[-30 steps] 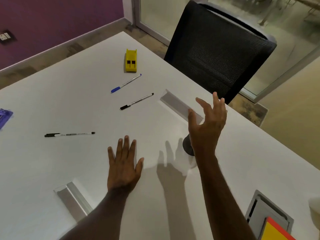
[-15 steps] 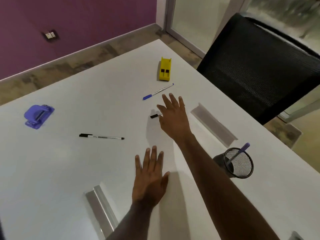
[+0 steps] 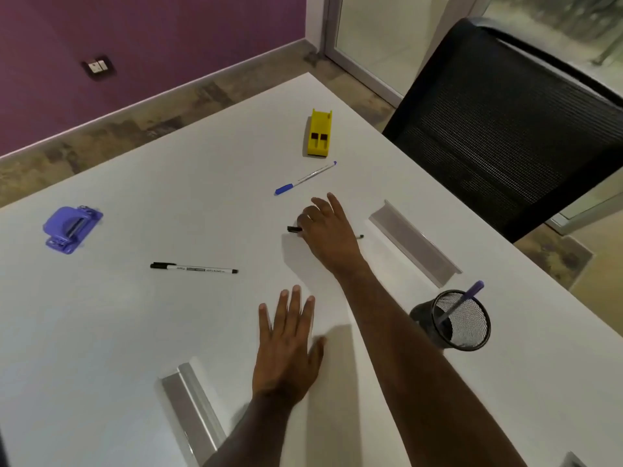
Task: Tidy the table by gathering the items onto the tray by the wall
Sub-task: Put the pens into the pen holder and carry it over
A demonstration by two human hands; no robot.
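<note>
A single head-worn camera gives the only view — wide-angle, looking forward and steeply down from above the near edge of the white table (image 3: pixel 101 332). Both forearms enter from the bottom edge, so the lens sits close over them. The tabletop fills most of the picture, its far corner pointing up toward the purple wall (image 3: pixel 135 45) and a strip of floor (image 3: pixel 101 136). The black mesh chair (image 3: pixel 512 123) occupies the upper right, cut by the edge. Straight table edges bow slightly — the wide lens. With one view, nothing overlaps another.
</note>
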